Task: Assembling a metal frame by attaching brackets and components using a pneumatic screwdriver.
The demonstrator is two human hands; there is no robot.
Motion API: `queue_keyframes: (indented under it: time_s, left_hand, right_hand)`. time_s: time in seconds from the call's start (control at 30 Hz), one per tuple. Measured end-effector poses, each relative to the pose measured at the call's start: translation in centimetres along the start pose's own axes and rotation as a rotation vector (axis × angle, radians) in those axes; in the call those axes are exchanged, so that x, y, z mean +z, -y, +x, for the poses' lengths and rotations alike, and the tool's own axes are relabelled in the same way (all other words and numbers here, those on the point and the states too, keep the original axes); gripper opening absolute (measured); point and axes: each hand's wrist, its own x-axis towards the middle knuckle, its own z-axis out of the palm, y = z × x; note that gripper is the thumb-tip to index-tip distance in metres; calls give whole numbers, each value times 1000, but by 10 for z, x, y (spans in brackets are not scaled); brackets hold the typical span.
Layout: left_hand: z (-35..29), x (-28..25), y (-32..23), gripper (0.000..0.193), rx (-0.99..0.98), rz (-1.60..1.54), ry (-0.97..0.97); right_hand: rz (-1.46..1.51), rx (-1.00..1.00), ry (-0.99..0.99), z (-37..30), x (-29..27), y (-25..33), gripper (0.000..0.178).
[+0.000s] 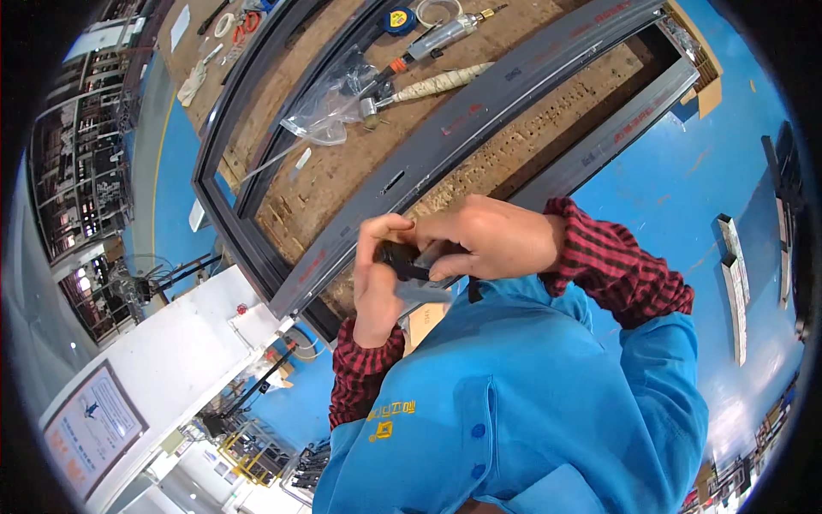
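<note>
Close to my chest, both hands are closed around a small black part, whose kind I cannot make out. My left hand curls its fingers and thumb about it from the left. From the right, my right hand pinches at the same part, thumb low and fingers bent over it. A greyish, blurred piece shows below the thumb. Just beyond my hands runs a dark grey metal frame with a small slot cut in it, lying across the wooden bench.
On the bench lie a hammer with a wrapped handle, an air tool, a clear plastic bag, a blue tape measure, red-handled scissors and a glove. Metal bars lie on the blue floor at right.
</note>
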Motion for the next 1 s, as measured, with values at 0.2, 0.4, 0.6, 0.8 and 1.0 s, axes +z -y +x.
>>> queue_keyframes:
  time_s: [0.2, 0.4, 0.6, 0.8, 1.0]
  left_hand:
    - [2, -5, -1, 30, 44, 69, 55]
    - [-12, -7, 5, 28, -24, 106, 114]
    - [-3, 1, 7, 28, -162, 152, 14]
    - [-8, 6, 6, 26, -12, 232, 10]
    - [-7, 9, 1, 21, -153, 197, 16]
  right_hand:
    - [-272, -83, -55, -9, 17, 3, 11]
    - [376, 142, -98, -20, 34, -10, 8]
    - [165, 145, -202, -21, 40, -5, 6]
    - [366, 256, -42, -15, 14, 3, 4]
    - [52, 128, -17, -17, 21, 9, 5]
